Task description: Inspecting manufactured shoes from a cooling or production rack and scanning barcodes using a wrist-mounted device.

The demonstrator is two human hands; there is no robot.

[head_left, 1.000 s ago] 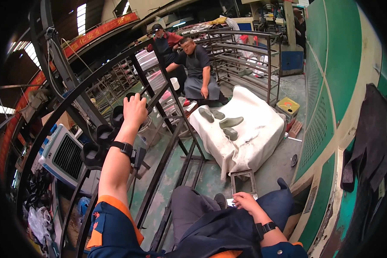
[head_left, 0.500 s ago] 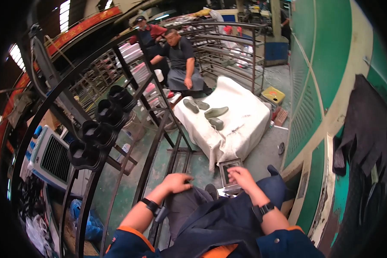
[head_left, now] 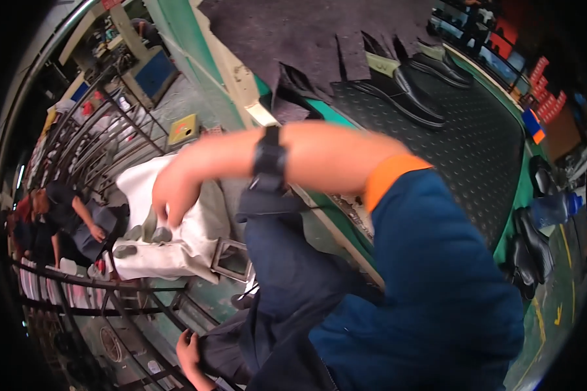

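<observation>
My right arm stretches across the middle of the view, and my right hand [head_left: 177,189] hangs in front of a white cloth-covered block [head_left: 205,212]. Its fingers droop with a gap between them; they are blurred, and I see nothing in them. Beyond that hand, several grey-green shoe-shaped pieces [head_left: 160,234] lie on the cloth, partly hidden by it. My left hand [head_left: 188,352] is low down beside my dark-trousered knee. Its fingers are a little apart with nothing visible in them. A metal box frame [head_left: 232,259] stands between my knee and the block.
On my right, black shoes [head_left: 407,98] sit on a studded black mat [head_left: 479,153] under a dark hanging flap [head_left: 261,39]. More black shoes [head_left: 531,251] and a blue bottle [head_left: 553,210] are farther right. A seated person [head_left: 78,221] is beyond the block; metal racking [head_left: 120,306] runs at lower left.
My view has swung to the right, bringing the mat with shoes into sight. My right arm has risen from over my lap and reaches across the view; my left hand now shows lower left.
</observation>
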